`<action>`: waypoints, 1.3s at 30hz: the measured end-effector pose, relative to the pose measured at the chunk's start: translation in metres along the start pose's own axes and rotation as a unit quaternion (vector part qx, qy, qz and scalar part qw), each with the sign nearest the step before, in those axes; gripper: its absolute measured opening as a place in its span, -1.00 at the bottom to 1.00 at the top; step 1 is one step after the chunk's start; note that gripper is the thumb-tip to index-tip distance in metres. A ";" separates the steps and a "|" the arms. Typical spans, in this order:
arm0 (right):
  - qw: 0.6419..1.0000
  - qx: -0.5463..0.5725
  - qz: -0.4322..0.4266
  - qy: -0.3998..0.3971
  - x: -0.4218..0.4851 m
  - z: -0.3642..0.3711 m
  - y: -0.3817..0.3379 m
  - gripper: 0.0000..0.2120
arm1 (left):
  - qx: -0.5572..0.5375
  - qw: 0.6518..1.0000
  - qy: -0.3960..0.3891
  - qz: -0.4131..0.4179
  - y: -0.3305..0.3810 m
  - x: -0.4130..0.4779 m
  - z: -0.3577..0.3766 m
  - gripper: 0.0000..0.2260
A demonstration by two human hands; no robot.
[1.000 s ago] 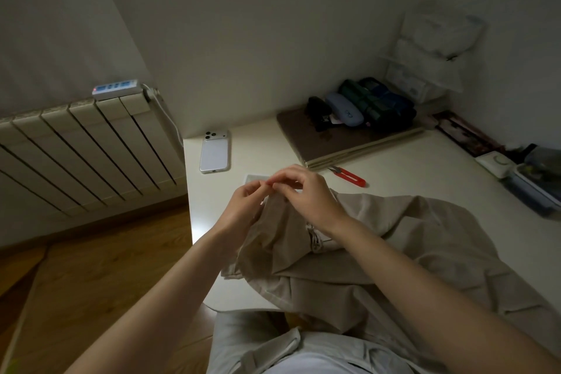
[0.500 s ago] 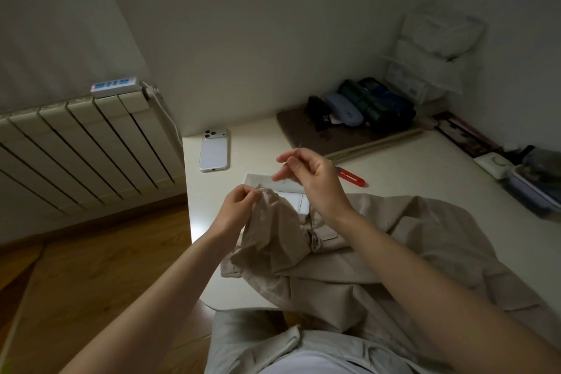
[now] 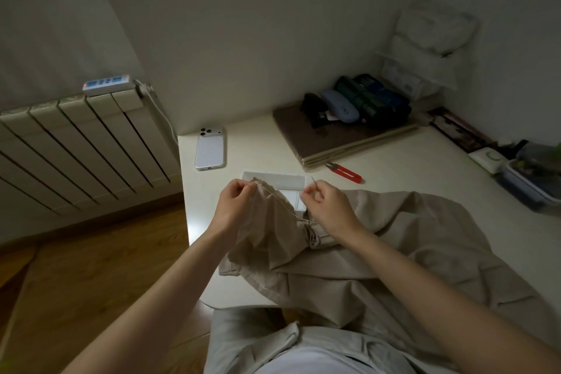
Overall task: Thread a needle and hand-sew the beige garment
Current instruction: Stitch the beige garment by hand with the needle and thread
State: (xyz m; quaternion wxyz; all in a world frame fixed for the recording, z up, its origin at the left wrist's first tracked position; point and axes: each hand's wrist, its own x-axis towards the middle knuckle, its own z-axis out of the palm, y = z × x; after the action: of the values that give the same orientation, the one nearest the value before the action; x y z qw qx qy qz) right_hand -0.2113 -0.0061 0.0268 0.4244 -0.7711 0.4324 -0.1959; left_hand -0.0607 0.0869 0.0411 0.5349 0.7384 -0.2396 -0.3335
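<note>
The beige garment (image 3: 394,252) lies crumpled across the white desk (image 3: 409,167) and hangs over its front edge onto my lap. My left hand (image 3: 233,203) pinches a raised fold of the garment at its top edge. My right hand (image 3: 326,206) pinches a thin needle (image 3: 313,181) whose tip points up and away. A pale thread (image 3: 279,199) runs taut from the pinched fold down toward my right hand.
A white flat tray (image 3: 273,177) lies under the fabric's far edge. Red thread snips (image 3: 346,171) lie behind my right hand, a white phone (image 3: 210,149) at the desk's left. A brown mat with cases (image 3: 349,118) and boxes (image 3: 528,179) line the back and right. A radiator (image 3: 76,143) stands left.
My hands were together at the fold. The right hand has drawn away to the right and lowered, pulling the thread taut; the left hand keeps its pinch on the fold.
</note>
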 end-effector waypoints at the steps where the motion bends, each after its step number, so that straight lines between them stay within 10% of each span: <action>1: 1.000 0.016 -0.023 0.002 -0.001 -0.001 -0.007 -0.88 | 0.002 1.000 -0.001 0.003 0.000 -0.001 0.001 -0.84; 24: 0.984 0.139 -0.108 0.004 -0.017 -0.002 -0.038 -0.81 | 0.027 0.999 0.014 0.018 -0.002 0.008 0.002 -0.86; 39: 0.999 -0.041 0.027 -0.019 -0.005 0.008 0.013 -0.87 | 0.015 0.998 0.030 0.045 0.002 0.013 0.000 -0.87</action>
State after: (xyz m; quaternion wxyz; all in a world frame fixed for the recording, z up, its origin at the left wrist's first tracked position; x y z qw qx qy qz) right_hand -0.2152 -0.0011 0.0122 0.4054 -0.7795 0.4528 -0.1519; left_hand -0.0523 0.0771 0.0397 0.5447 0.7446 -0.2617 -0.2835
